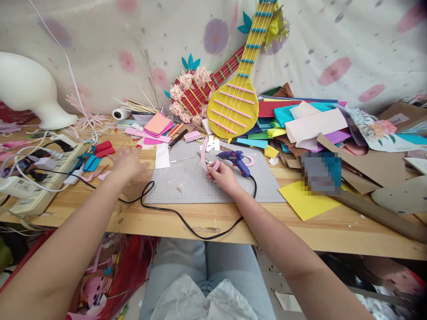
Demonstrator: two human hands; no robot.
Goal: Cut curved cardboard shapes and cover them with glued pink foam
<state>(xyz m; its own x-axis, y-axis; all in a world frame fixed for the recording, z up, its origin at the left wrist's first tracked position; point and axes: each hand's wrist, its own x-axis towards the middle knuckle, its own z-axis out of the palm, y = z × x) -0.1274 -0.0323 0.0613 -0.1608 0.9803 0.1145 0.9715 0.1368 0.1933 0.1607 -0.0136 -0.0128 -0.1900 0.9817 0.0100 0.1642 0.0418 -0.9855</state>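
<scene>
Head view: our left hand [127, 164] spreads, seemingly empty; our right hand [223, 176] pinches a pink strip [203, 156]; the glue gun [232, 157] beyond, if hot, could burn us.

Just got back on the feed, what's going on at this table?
A person's right hand holds a curved pink strip above the grey mat. The glue gun lies on the mat just beyond that hand. The left hand is blurred, left of the mat; I can't tell whether it holds anything. A yellow instrument and a red one stand behind.
</scene>
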